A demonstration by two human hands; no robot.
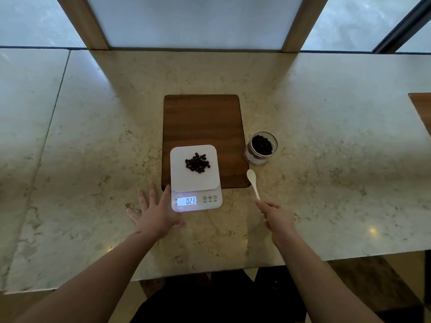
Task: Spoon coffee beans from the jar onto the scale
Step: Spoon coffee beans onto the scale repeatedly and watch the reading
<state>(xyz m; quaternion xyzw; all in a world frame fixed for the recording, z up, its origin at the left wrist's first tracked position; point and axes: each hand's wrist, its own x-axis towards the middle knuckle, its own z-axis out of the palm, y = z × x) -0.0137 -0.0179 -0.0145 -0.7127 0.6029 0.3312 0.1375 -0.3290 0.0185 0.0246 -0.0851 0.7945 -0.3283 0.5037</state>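
Note:
A white digital scale (180, 180) stands at the near end of a wooden board, its lit display reading 0.23. A small pile of dark coffee beans (197, 162) lies on its platform. To the right of the board stands an open glass jar (261, 148) with coffee beans in it. My right hand (277, 217) grips the handle end of a white spoon (253, 184), whose empty bowl points toward the jar, between scale and jar. My left hand (152, 214) rests flat with fingers spread on the counter, just left of the scale.
The brown wooden board (203, 120) lies on a marble counter (93, 136). Another wooden piece (422, 113) shows at the far right edge. Wooden posts and a window panel rise behind the counter. The counter's front edge runs close to my body.

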